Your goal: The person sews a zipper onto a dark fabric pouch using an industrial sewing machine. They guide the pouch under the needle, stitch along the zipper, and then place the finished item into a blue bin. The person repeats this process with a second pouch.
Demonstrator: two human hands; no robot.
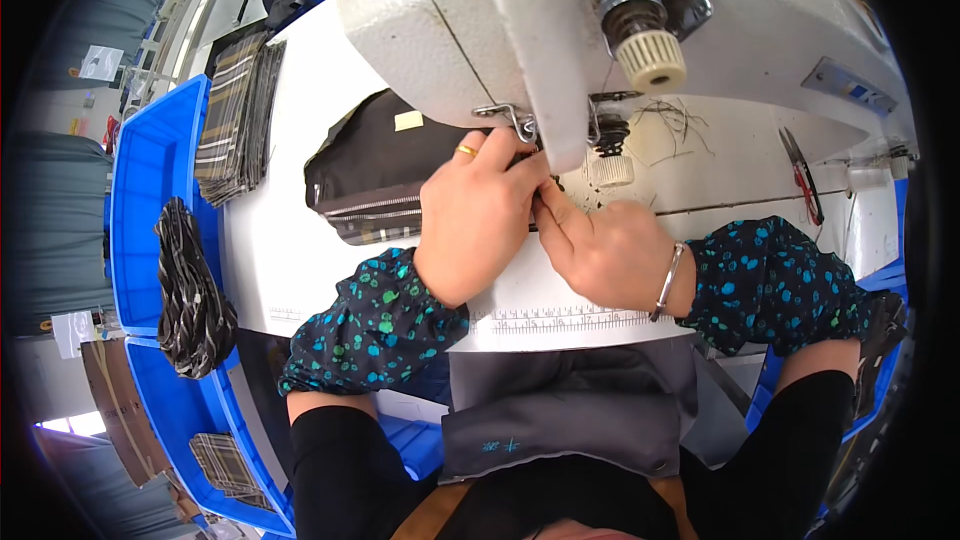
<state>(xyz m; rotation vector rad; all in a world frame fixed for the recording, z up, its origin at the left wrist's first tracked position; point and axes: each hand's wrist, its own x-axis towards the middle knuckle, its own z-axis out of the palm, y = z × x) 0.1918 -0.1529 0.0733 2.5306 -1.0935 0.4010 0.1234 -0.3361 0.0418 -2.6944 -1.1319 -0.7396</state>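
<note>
A dark fabric piece with a silver zipper along its near side lies flat under the sewing machine. It carries a small yellow patch and a plaid strip below the zipper. My left hand, with a gold ring, presses on the right end of the fabric close to the presser foot, fingers bent together. Thumb and fingers of my right hand are pinched at the fabric's edge, meeting the left fingertips. The needle and the exact spot of the grip are hidden behind my fingers.
Red-and-black scissors lie at the right beside loose threads. Stacked plaid fabric pieces sit at the left. A bundle of dark strips hangs over blue bins. A ruler scale runs along the table's near edge.
</note>
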